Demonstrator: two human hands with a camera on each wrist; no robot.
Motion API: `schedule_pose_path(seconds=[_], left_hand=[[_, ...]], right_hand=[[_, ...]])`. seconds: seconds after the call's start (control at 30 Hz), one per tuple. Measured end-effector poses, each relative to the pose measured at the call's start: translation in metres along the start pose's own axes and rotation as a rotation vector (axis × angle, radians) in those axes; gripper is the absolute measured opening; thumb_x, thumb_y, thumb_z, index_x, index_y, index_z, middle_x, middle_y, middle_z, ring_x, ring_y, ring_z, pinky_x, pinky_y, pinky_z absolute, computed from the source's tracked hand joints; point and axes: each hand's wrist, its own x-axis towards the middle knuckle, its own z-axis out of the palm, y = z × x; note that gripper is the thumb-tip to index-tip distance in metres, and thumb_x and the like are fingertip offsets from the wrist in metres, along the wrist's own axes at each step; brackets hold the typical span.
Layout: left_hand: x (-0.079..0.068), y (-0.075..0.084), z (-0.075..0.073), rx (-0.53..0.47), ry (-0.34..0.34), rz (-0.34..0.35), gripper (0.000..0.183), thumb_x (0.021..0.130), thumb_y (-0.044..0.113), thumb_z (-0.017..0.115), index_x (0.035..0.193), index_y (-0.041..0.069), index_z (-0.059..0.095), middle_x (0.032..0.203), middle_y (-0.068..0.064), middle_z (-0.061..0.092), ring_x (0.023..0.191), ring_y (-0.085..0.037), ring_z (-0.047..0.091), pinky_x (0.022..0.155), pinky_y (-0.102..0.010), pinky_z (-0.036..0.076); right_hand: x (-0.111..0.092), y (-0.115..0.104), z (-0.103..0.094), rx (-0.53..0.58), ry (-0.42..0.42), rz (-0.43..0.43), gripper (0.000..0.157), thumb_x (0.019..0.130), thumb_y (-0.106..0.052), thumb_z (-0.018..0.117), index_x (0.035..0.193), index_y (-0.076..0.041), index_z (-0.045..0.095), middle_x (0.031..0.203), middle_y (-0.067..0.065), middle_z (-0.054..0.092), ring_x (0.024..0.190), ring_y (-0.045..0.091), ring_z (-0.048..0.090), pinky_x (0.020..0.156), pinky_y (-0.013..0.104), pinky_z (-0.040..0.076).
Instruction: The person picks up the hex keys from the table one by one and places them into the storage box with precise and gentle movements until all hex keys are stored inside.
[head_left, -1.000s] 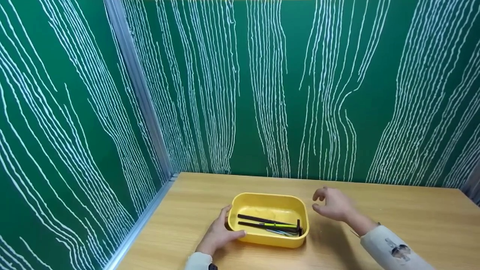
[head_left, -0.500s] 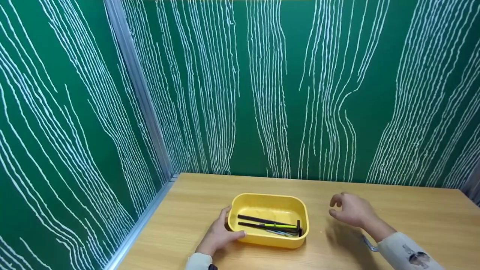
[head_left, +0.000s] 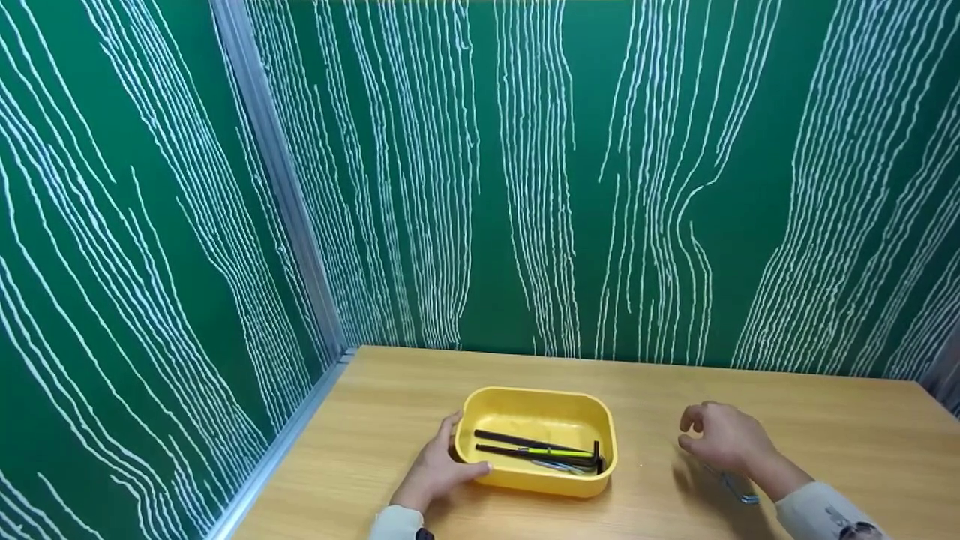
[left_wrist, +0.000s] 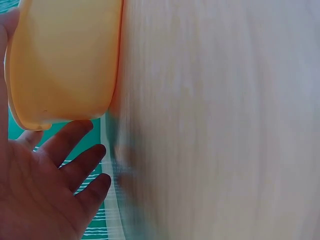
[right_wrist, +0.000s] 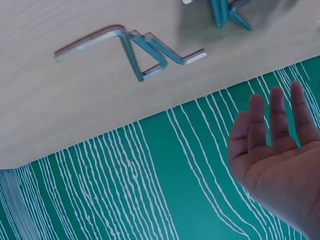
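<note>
In the head view a yellow plastic box (head_left: 536,484) stands on the table. My left hand (head_left: 442,465) grips its left end, thumb at the front rim, fingers around the far side; the left wrist view shows the remaining fingers spread out below the box (left_wrist: 65,60). Inside lie black hex keys (head_left: 510,439), a yellow-green strip (head_left: 559,452) and thin silver pieces (head_left: 556,466). To the right, my right hand (head_left: 727,439) hovers loosely curled, holding nothing. Beneath its wrist are silver hex keys (head_left: 739,491), partly hidden by the hand; the right wrist view shows several bent hex keys (right_wrist: 132,50) on the wood.
The wooden table (head_left: 405,375) ends against a green wall (head_left: 525,225) with white wavy lines. On the left, a grey metal frame edge (head_left: 281,172) runs down to the table's corner. A second cluster of hex keys (right_wrist: 220,12) lies at the top of the right wrist view.
My right hand has moved right and nearer to me, away from the box, and more of the hex keys beneath it shows. The left hand and the box have stayed in place.
</note>
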Motion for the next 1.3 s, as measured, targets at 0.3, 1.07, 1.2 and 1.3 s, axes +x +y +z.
schedule_pose_path(seconds=[0.3,1.07,1.2,1.3], left_hand=[[-0.001,-0.001,-0.001,-0.009,-0.006,0.065,0.104,0.046,0.056,0.077,0.133,0.036,0.024,0.121,0.001,0.053,0.114,-0.016,0.045,0.099,-0.045,0.028],[-0.001,-0.001,0.0,-0.015,-0.009,0.01,0.102,0.046,0.054,0.078,0.132,0.039,0.024,0.124,0.001,0.05,0.115,-0.018,0.043,0.1,-0.048,0.026],[-0.001,0.0,-0.002,-0.013,-0.021,0.026,0.101,0.049,0.052,0.078,0.133,0.038,0.023,0.121,0.0,0.053,0.115,-0.018,0.044,0.1,-0.048,0.025],[-0.001,0.0,-0.002,-0.018,-0.026,0.021,0.1,0.05,0.052,0.078,0.133,0.039,0.023,0.122,0.0,0.052,0.114,-0.017,0.045,0.1,-0.047,0.026]], right_hand=[[-0.007,0.015,0.009,-0.008,-0.036,0.031,0.016,0.071,-0.032,0.063,0.08,-0.019,0.063,0.08,0.0,0.055,0.069,0.016,0.048,0.055,0.035,0.04],[-0.017,0.032,0.03,-0.055,-0.06,0.044,0.011,0.069,-0.029,0.066,0.073,-0.019,0.062,0.066,-0.003,0.05,0.058,0.014,0.043,0.048,0.029,0.033],[-0.016,0.033,0.032,-0.067,-0.034,0.041,0.007,0.067,-0.025,0.064,0.07,-0.02,0.06,0.065,-0.004,0.05,0.056,0.013,0.043,0.046,0.029,0.032],[-0.016,0.032,0.033,-0.054,-0.043,0.057,0.007,0.067,-0.024,0.064,0.068,-0.02,0.059,0.064,-0.004,0.05,0.055,0.013,0.043,0.046,0.029,0.032]])
